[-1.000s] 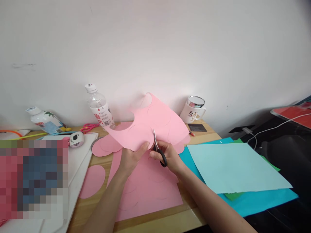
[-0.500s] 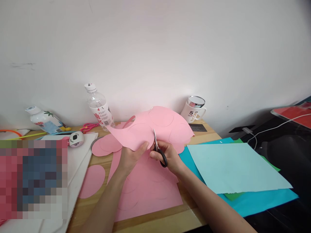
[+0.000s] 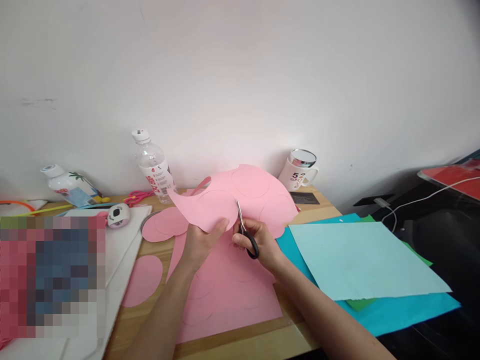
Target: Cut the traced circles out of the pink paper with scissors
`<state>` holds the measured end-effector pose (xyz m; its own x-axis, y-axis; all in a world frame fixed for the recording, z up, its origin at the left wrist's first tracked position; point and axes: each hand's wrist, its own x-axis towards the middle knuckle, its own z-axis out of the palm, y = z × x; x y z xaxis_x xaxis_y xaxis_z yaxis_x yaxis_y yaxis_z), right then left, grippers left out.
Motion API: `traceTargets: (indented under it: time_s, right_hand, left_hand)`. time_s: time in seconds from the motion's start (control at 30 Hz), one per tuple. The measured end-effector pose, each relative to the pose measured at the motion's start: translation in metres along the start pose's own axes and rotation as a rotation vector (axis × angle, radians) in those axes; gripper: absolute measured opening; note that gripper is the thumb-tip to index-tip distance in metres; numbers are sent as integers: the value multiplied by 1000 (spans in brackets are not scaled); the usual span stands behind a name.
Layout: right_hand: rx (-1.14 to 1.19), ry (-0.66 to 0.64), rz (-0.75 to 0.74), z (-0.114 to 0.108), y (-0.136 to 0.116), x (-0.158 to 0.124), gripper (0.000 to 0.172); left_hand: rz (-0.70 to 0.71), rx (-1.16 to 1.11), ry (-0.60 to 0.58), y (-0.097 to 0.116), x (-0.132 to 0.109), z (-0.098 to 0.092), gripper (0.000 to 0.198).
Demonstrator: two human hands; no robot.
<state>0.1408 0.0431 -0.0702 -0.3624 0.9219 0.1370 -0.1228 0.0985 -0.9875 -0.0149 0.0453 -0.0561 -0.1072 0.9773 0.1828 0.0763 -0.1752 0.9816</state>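
My left hand [image 3: 204, 242] pinches the lower edge of a curved pink paper sheet [image 3: 215, 202] marked with drawn circles. My right hand [image 3: 258, 242] grips black-handled scissors [image 3: 254, 247], whose blades point up and away from me along a drawn curve in that sheet. Another pink sheet [image 3: 228, 305] with faint circle outlines lies flat on the table beneath my hands. To the left rests a cut pink paper circle [image 3: 144, 280]. More rounded pink pieces [image 3: 159, 227] lie behind it, partly over a grey ring-shaped object.
A plastic bottle [image 3: 155, 170] and a white mug [image 3: 298, 172] stand by the wall. Pale blue paper [image 3: 367, 257] lies over blue and green sheets on the right. Pink scissors [image 3: 138, 197], a small white device [image 3: 118, 215] and white boards [image 3: 127, 237] are on the left.
The pink sheet has turned slightly, its left tip shifting right. The hands stay almost in place, and the scissor blades look a little closer together.
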Motion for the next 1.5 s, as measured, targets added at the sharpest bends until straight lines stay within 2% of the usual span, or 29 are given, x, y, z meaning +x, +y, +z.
traceTargets:
  time_s: [0.13, 0.3, 0.4, 0.57, 0.83, 1.5]
  right_hand:
    - [17, -4, 8, 0, 0, 0, 39]
    - [7, 4, 21, 1, -2, -2, 41]
    - [4, 23, 26, 5, -3, -2, 42]
    - [9, 71, -37, 12, 1, -1, 43]
    - [14, 122, -29, 7, -1, -2, 42]
    - [12, 87, -39, 6, -4, -1, 41]
  left_hand:
    - [-3, 4, 10, -1, 1, -1, 30]
    - [-69, 33, 39, -3, 2, -2, 26]
    - [-99, 9, 42, -7, 2, 1, 29]
    - [-33, -133, -4, -13, -1, 7, 35]
    - [20, -103, -105, -6, -5, 3, 30]
    - [-34, -50, -100, -6, -3, -1, 39]
